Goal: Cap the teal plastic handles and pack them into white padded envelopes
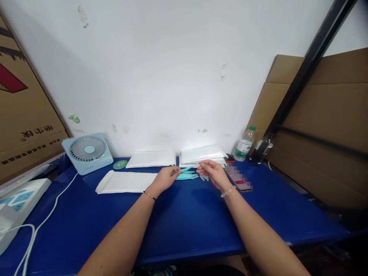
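My left hand (166, 178) pinches a thin turquoise piece at its fingertips, beside a small pile of turquoise strips (187, 174) on the blue table. Just right of that pile is my right hand (211, 171), its fingers bent together; anything between them is too small to make out. Small pale clear pieces (204, 178) lie under the right fingers. A white padded envelope (123, 182) lies flat to the left, its right end behind my left hand. Behind are two stacks of white packets, a left one (152, 158) and a right one (201, 153).
A light blue fan (88, 152) and a green disc (120, 165) stand back left, with a power strip (23, 207) and white cables nearer. At the right are a phone (240, 179), a water bottle (244, 145), a dark bottle (261, 149) and cardboard (330, 134).
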`<state>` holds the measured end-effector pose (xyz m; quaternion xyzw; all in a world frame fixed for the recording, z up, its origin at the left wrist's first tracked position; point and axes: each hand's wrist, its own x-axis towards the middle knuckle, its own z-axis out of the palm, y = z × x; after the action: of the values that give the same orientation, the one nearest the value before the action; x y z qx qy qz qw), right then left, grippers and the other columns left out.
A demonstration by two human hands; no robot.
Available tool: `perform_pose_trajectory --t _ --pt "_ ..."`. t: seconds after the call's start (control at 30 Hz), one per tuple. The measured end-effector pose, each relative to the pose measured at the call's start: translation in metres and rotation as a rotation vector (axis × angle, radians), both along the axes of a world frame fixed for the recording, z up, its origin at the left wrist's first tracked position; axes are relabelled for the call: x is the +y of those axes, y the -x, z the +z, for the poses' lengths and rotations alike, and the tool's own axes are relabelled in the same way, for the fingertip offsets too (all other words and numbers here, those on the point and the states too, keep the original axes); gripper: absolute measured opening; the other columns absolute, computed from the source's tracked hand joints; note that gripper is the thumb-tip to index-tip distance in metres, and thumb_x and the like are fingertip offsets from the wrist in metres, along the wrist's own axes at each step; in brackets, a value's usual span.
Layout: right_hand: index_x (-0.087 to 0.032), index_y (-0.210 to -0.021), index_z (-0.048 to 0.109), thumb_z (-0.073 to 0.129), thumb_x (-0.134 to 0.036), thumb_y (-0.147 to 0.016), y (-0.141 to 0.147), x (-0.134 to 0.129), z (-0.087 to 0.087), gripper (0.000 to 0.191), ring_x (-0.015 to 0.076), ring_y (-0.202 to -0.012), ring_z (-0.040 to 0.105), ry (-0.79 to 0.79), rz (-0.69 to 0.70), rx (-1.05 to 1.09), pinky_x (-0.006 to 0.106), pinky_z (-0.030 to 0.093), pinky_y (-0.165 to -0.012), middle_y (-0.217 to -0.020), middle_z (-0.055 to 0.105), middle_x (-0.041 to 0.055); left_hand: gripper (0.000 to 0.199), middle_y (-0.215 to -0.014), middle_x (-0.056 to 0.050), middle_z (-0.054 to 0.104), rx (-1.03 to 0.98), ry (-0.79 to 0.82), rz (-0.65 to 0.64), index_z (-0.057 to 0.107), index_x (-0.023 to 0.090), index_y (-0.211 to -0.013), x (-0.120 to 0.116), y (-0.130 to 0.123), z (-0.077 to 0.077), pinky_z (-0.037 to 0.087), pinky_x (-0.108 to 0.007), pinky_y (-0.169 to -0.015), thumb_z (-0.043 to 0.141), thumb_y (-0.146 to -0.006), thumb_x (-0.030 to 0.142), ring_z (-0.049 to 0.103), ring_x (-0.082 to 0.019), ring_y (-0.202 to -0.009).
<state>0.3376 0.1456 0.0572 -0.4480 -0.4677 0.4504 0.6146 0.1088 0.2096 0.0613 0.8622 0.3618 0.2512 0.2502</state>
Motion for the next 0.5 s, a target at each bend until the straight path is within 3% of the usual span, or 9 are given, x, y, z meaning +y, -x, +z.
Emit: perform_pose_trajectory --t 0.27,0.5 --pt "-0.016 -0.078 0.062 0.074 -0.045 -0.068 0.002 0.002 -0.002 0.033 0.0157 -0.057 0.066 0.007 -0.027 -0.033 0.024 0.050 -0.052 -0.067 0.068 0.0042 0.039 -0.072 0.000 0.061 0.020 0.025 -0.001 0.064 0.018 -0.089 0.000 -0.001 0.000 0.037 -0.024 -0.064 0.039 -0.087 0.047 0.052 -0.014 -0.067" --pt "-0.016 -0.078 0.061 0.073 -0.046 -0.068 0.012 0.001 -0.003 0.034 0.0158 -0.058 0.066 0.022 0.052 -0.091 0.025 0.051 -0.054 -0.067 0.068 0.0040 0.037 -0.070 0.001 0.059 0.014 0.044 -0.038 0.065 0.019 -0.086 -0.004 -0.005 0.001 0.035 -0.025 -0.061 0.039 -0.086 0.046 0.050 -0.014 -0.064"
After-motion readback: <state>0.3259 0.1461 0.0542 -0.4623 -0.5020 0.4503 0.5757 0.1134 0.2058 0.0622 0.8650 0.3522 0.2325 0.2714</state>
